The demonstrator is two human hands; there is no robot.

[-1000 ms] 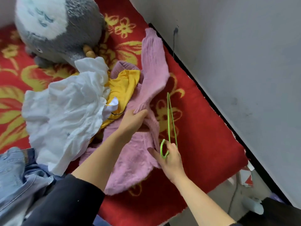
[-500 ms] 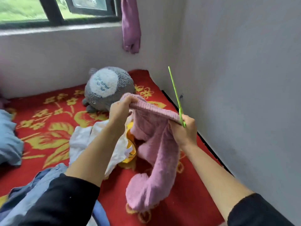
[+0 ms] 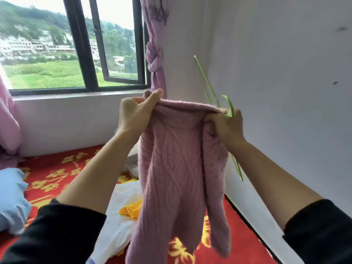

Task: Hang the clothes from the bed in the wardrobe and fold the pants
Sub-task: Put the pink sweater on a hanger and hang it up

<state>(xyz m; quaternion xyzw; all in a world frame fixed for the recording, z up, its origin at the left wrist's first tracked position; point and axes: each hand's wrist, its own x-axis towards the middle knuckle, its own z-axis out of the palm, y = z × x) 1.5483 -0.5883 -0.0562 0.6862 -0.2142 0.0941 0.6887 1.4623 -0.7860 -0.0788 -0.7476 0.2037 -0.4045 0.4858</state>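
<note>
While the pink sweater (image 3: pixel 175 168) hangs in the air above the bed (image 3: pixel 57 174), the left hand (image 3: pixel 137 113) pinches one end of its ribbed collar and the right hand (image 3: pixel 226 124) grips the other end together with a green hanger (image 3: pixel 207 86), which sticks up beside the wall (image 3: pixel 285 73). On the bed lie a white garment (image 3: pixel 118 216), a yellow garment (image 3: pixel 131 208) and a blue pillow (image 3: pixel 11 197).

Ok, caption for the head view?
Left hand and right hand hold up a pink sweater; right also grips a green hanger.
</note>
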